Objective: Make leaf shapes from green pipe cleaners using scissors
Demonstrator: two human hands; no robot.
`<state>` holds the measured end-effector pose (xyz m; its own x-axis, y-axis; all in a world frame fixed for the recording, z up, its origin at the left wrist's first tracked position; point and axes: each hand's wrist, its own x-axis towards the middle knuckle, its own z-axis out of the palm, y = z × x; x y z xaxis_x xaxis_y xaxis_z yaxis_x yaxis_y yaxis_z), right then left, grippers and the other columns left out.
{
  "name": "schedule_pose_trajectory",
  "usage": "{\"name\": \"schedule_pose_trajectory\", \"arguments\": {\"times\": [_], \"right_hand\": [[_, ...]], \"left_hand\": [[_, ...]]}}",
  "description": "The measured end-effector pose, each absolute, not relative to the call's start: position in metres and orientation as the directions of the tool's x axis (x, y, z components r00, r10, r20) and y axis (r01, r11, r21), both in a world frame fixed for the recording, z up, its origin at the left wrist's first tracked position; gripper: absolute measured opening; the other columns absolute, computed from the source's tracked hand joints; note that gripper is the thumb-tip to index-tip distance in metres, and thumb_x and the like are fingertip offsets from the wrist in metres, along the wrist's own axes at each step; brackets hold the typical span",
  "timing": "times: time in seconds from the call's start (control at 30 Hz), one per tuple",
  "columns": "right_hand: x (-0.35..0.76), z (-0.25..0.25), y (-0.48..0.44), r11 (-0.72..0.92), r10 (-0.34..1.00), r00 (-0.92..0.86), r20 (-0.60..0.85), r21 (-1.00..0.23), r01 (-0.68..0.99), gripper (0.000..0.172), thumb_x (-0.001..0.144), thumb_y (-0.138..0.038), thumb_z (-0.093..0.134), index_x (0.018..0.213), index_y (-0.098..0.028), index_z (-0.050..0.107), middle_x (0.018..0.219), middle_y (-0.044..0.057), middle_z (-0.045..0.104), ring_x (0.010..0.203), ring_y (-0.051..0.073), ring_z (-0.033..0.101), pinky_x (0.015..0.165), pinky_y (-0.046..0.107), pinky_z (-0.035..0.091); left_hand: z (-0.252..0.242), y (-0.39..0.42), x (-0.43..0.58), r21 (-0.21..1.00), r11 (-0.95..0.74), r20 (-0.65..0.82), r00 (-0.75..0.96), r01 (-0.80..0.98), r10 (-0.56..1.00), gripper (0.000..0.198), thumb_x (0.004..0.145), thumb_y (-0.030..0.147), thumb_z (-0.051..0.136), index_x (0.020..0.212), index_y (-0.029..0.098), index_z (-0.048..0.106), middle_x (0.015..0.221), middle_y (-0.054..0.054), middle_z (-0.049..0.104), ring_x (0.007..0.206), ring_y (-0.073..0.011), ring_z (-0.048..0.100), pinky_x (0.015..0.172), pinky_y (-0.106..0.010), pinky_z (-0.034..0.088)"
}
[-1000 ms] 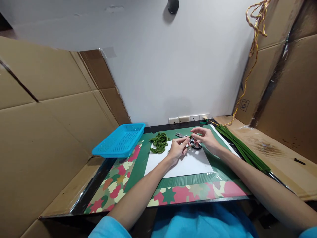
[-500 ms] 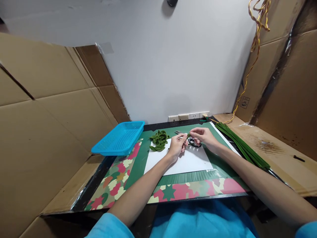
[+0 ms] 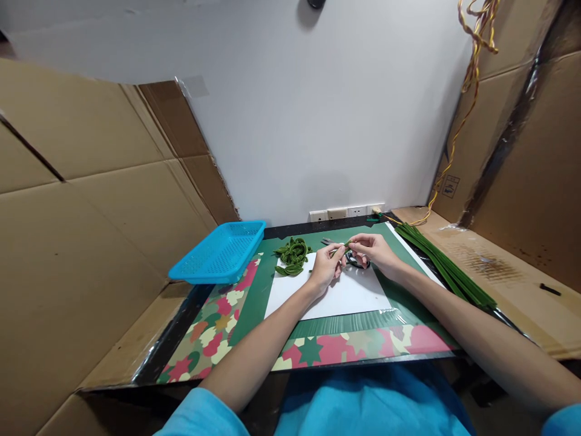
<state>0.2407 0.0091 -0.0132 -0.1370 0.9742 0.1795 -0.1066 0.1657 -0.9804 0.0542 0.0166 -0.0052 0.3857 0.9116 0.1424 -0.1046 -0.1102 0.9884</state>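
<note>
My left hand (image 3: 327, 266) and my right hand (image 3: 374, 252) meet above a white sheet (image 3: 329, 297), both pinching the ends of a short green pipe cleaner piece (image 3: 344, 247). Black-handled scissors (image 3: 351, 259) lie on the sheet just behind and under my hands, partly hidden. A pile of bent green pipe cleaner pieces (image 3: 293, 255) sits just left of my left hand. A bundle of long straight green pipe cleaners (image 3: 442, 272) lies to the right of my right arm.
A blue plastic basket (image 3: 220, 253) stands at the left edge of the camouflage-patterned mat (image 3: 218, 321). Cardboard walls (image 3: 82, 230) enclose both sides. Wall sockets (image 3: 347, 212) and a yellow cable (image 3: 454, 133) are at the back.
My hands have come closer together on the green piece and stayed over the sheet. The view shifted slightly; nothing else moved.
</note>
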Motion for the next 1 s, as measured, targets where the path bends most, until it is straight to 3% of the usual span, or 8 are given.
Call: {"name": "schedule_pose_trajectory", "arguments": {"times": [0.13, 0.3, 0.47, 0.57, 0.73, 1.0], "right_hand": [[0.2398, -0.0061, 0.0048, 0.205, 0.971, -0.098, 0.220, -0.968, -0.144, 0.045, 0.074, -0.053, 0.092, 0.098, -0.018, 0.077, 0.067, -0.002, 0.066, 0.050, 0.013, 0.055, 0.044, 0.028, 0.048], [0.2384, -0.0028, 0.0030, 0.231, 0.968, -0.064, 0.243, -0.961, -0.154, 0.044, 0.070, -0.053, 0.093, 0.092, -0.019, 0.077, 0.076, 0.001, 0.070, 0.050, 0.012, 0.056, 0.044, 0.028, 0.046], [0.2375, -0.0025, 0.0030, 0.253, 0.965, -0.030, 0.260, -0.956, -0.149, 0.050, 0.070, -0.054, 0.093, 0.102, -0.020, 0.076, 0.077, -0.001, 0.070, 0.046, 0.011, 0.053, 0.043, 0.028, 0.045], [0.2379, -0.0024, 0.0035, 0.265, 0.963, 0.000, 0.268, -0.954, -0.137, 0.054, 0.067, -0.055, 0.094, 0.105, -0.020, 0.076, 0.079, 0.000, 0.070, 0.048, 0.010, 0.053, 0.044, 0.028, 0.044], [0.2386, -0.0038, 0.0047, 0.272, 0.962, 0.041, 0.269, -0.956, -0.110, 0.050, 0.063, -0.056, 0.096, 0.091, -0.019, 0.078, 0.084, 0.004, 0.073, 0.056, 0.012, 0.053, 0.044, 0.027, 0.040], [0.2373, -0.0045, 0.0035, 0.252, 0.967, 0.002, 0.254, -0.960, -0.120, 0.054, 0.060, -0.061, 0.097, 0.088, -0.019, 0.078, 0.082, 0.006, 0.076, 0.057, 0.013, 0.054, 0.046, 0.027, 0.040]], "left_hand": [[-0.0039, 0.0150, 0.0542, 0.991, -0.088, 0.120, 0.381, -0.101, 0.917, 0.058, 0.078, 0.066, 0.085, 0.098, 0.013, 0.073, 0.059, 0.007, 0.055, 0.035, -0.0027, 0.034, 0.035, -0.019, 0.018], [-0.0038, 0.0133, 0.0540, 0.995, -0.057, 0.083, 0.376, -0.078, 0.923, 0.049, 0.088, 0.060, 0.081, 0.099, 0.013, 0.072, 0.053, 0.013, 0.039, 0.036, -0.0015, 0.023, 0.036, -0.018, 0.011], [-0.0022, 0.0123, 0.0538, 0.996, -0.055, 0.075, 0.367, -0.064, 0.927, 0.038, 0.098, 0.052, 0.075, 0.100, 0.014, 0.070, 0.052, 0.014, 0.037, 0.037, -0.0025, 0.022, 0.037, -0.017, 0.014], [-0.0006, 0.0112, 0.0538, 0.996, -0.045, 0.068, 0.368, -0.073, 0.927, 0.043, 0.094, 0.056, 0.078, 0.102, 0.014, 0.070, 0.050, 0.014, 0.037, 0.036, -0.0025, 0.021, 0.037, -0.018, 0.013], [0.0000, 0.0118, 0.0530, 0.994, -0.010, 0.049, 0.353, -0.112, 0.934, 0.061, 0.080, 0.070, 0.083, 0.105, 0.016, 0.073, 0.049, 0.014, 0.032, 0.035, -0.0027, 0.016, 0.038, -0.020, 0.006], [-0.0018, 0.0168, 0.0495, 0.982, 0.031, 0.037, 0.345, -0.188, 0.938, 0.061, 0.077, 0.070, 0.084, 0.108, 0.018, 0.075, 0.062, 0.012, 0.034, 0.039, -0.0022, 0.018, 0.038, -0.020, 0.006]]}}
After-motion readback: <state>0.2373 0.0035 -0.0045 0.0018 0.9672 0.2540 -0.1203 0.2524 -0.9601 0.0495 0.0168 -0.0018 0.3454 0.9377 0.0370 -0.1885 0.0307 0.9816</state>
